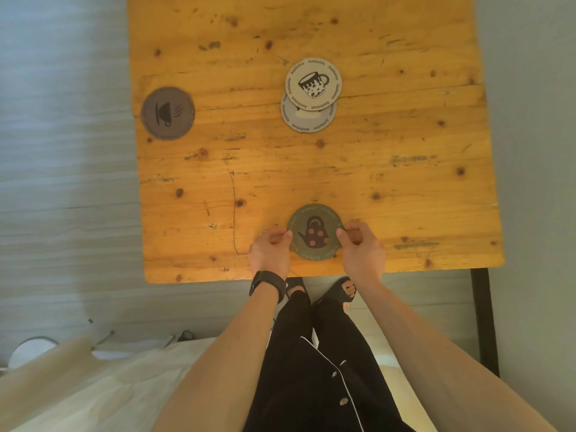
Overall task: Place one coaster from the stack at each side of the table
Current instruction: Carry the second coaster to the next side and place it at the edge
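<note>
A green round coaster with a teapot picture (pixel 314 232) lies flat near the front edge of the wooden table (pixel 389 188). My left hand (pixel 270 251) pinches its left rim and my right hand (pixel 361 248) pinches its right rim. A dark grey coaster with a steaming cup (pixel 167 113) lies at the table's left edge. Near the middle, a beige mug coaster (pixel 313 83) rests partly over a grey coaster (pixel 307 119), forming a loose stack of two.
The table's far edge is out of view. A black table leg (pixel 485 319) stands at the front right. My legs and sandalled feet (pixel 343 291) are under the front edge. Beige cloth-covered furniture (pixel 93 385) sits at the lower left.
</note>
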